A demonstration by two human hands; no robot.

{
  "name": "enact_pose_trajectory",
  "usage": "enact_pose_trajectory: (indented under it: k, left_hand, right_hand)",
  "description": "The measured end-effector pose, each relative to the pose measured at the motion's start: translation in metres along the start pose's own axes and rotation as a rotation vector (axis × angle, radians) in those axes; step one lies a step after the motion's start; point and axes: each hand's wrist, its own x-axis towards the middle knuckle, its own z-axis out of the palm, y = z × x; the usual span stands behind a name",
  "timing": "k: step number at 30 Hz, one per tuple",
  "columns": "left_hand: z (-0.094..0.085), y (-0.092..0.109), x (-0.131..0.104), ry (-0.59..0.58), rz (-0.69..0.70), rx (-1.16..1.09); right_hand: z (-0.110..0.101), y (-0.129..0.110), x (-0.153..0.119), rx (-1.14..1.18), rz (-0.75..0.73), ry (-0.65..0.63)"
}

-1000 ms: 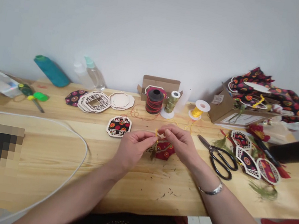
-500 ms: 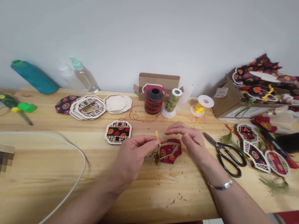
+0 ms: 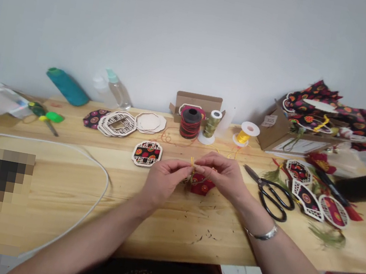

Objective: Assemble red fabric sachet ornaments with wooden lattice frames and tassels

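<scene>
A thin yellow cord (image 3: 192, 160) stands up between my fingertips. My left hand (image 3: 164, 180) pinches it from the left, and my right hand (image 3: 224, 176) has its fingers closed on it from the right. Just below the fingers a red patterned fabric ornament (image 3: 201, 186) is partly hidden by my hands; whether it hangs or rests on the table I cannot tell. To the left lies a lattice-framed ornament (image 3: 147, 154) with black, red and orange fabric. Black-handled scissors (image 3: 273, 195) lie right of my right hand, blades pointing away.
Behind my hands stand a red-and-black cord spool (image 3: 190, 124), an olive thread spool (image 3: 211, 125) and a yellow cord spool (image 3: 247, 134). Wooden lattice frames (image 3: 118, 123) are stacked at the left. Finished ornaments (image 3: 308, 199) lie at the right before a cardboard box (image 3: 275, 134). A white cable (image 3: 104, 180) curves across the left.
My right hand has moved left and in, from hovering with fingers apart to closing at the yellow cord beside my left fingertips. The view has shifted slightly.
</scene>
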Motion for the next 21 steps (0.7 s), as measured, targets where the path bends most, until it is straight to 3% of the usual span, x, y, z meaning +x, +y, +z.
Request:
enact_pose_trajectory:
  k: [6,10,14,21]
  left_hand:
    - [0.003,-0.001,-0.005,-0.025,0.086,0.107]
    - [0.006,0.002,-0.004,-0.044,0.122,0.192]
    - [0.008,0.000,-0.002,-0.029,0.143,0.180]
    - [0.004,-0.006,-0.003,-0.018,0.141,0.181]
  right_hand:
    - [0.005,0.000,-0.001,0.032,-0.005,0.036]
    - [0.008,-0.001,0.000,0.150,0.082,0.063]
    - [0.009,-0.002,0.000,0.218,0.188,0.117]
    - [0.012,0.000,-0.001,0.233,0.214,0.091]
